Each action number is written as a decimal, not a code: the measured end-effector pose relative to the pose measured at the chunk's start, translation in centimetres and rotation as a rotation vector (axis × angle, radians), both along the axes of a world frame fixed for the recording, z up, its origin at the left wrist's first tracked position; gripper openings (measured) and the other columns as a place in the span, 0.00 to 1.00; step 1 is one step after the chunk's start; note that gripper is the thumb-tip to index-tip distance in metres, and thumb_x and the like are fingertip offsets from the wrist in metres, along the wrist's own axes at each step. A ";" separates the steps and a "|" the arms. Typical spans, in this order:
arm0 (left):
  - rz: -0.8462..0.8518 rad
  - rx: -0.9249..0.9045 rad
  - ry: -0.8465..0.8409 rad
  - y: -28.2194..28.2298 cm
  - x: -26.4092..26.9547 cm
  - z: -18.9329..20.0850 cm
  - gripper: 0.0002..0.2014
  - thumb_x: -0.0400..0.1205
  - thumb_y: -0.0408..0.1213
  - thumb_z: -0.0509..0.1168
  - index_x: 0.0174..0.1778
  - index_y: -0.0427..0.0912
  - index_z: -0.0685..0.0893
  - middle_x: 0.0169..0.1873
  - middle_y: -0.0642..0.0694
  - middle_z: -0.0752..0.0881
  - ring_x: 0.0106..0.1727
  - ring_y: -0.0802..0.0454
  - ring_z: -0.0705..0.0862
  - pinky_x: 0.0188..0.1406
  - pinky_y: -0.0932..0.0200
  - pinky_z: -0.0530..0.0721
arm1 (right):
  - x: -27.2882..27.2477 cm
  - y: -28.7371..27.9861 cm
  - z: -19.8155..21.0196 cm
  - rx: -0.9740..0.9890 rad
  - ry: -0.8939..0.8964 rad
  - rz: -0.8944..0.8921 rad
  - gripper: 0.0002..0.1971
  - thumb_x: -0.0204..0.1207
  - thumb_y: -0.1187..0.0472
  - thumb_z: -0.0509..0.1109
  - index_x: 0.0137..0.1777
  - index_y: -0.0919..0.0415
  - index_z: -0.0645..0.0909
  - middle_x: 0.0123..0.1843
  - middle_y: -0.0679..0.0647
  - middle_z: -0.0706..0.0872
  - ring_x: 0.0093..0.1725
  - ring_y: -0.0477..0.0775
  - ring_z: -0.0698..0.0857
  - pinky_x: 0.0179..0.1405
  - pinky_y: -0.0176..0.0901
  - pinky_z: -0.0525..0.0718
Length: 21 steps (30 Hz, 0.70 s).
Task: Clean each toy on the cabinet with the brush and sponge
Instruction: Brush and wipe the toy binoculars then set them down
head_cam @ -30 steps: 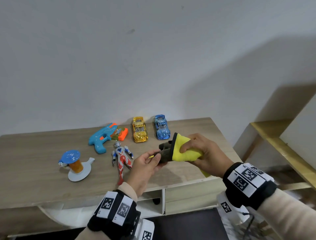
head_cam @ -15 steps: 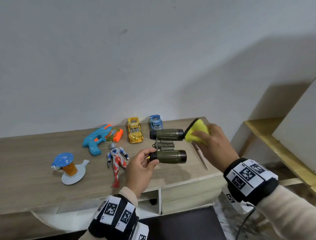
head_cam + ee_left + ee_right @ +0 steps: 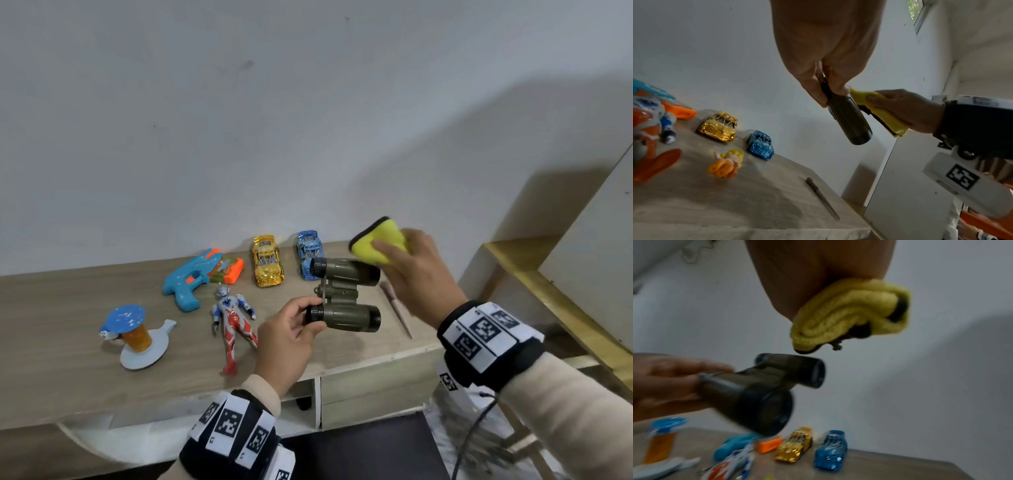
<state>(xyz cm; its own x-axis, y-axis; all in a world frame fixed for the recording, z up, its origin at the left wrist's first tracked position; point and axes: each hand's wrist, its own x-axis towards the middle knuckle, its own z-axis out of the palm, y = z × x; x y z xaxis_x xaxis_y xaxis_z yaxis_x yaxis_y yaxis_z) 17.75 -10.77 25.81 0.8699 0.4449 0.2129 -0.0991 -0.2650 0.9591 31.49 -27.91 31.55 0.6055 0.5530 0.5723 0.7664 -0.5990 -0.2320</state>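
My left hand (image 3: 291, 329) pinches the eyepiece end of the near barrel of olive-green toy binoculars (image 3: 346, 296), held above the wooden cabinet (image 3: 68, 370). In the left wrist view the binoculars (image 3: 849, 120) hang from my thumb and fingers. My right hand (image 3: 411, 274) grips a folded yellow sponge (image 3: 376, 243) just above the far barrel's wide end. The right wrist view shows the sponge (image 3: 846, 314) a little above the binoculars (image 3: 764, 389), apart from them. A thin brush (image 3: 395, 308) lies on the cabinet near its right edge, also visible as the brush (image 3: 822, 198) in the left wrist view.
On the cabinet lie a gold toy car (image 3: 267, 265), a blue toy car (image 3: 308, 251), a blue-and-orange water gun (image 3: 195, 277), a red-and-blue action figure (image 3: 233, 322) and a blue-capped orange toy (image 3: 133, 332). A small yellow-orange figure (image 3: 727, 164) lies near the cars. A wooden shelf (image 3: 548, 291) stands at right.
The binoculars turned from end-on to lying sideways with both barrels showing. My right hand lifted the sponge off them, up and to the right. The view shifted slightly.
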 end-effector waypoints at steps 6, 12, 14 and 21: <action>0.049 -0.228 0.001 0.9 0.6 -0.2 0.18 0.77 0.25 0.69 0.52 0.56 0.82 0.51 0.56 0.88 0.51 0.68 0.86 0.46 0.74 0.82 | -3.2 0.0 -2.2 -0.055 0.119 0.175 0.19 0.75 0.52 0.60 0.61 0.59 0.83 0.55 0.71 0.80 0.47 0.70 0.82 0.47 0.48 0.81; 0.009 -0.574 0.055 1.3 0.9 -0.6 0.10 0.81 0.29 0.64 0.54 0.49 0.82 0.51 0.47 0.90 0.53 0.53 0.89 0.48 0.63 0.87 | -2.6 -1.2 -1.6 0.074 0.273 0.109 0.25 0.74 0.43 0.62 0.69 0.53 0.77 0.54 0.62 0.79 0.48 0.52 0.77 0.50 0.23 0.66; -0.042 -0.624 0.069 0.9 1.1 -0.3 0.09 0.82 0.31 0.63 0.55 0.46 0.82 0.49 0.46 0.90 0.51 0.51 0.90 0.45 0.64 0.86 | -2.7 -0.9 -1.4 0.119 0.384 0.092 0.28 0.70 0.41 0.64 0.71 0.46 0.74 0.58 0.57 0.79 0.52 0.48 0.76 0.52 0.27 0.66; -0.089 -0.449 0.045 0.6 1.1 -0.3 0.10 0.83 0.30 0.62 0.55 0.48 0.81 0.55 0.47 0.88 0.52 0.50 0.89 0.41 0.68 0.84 | -3.0 -0.6 -0.7 0.261 0.474 0.096 0.25 0.64 0.38 0.72 0.62 0.38 0.77 0.62 0.47 0.82 0.59 0.46 0.80 0.59 0.39 0.74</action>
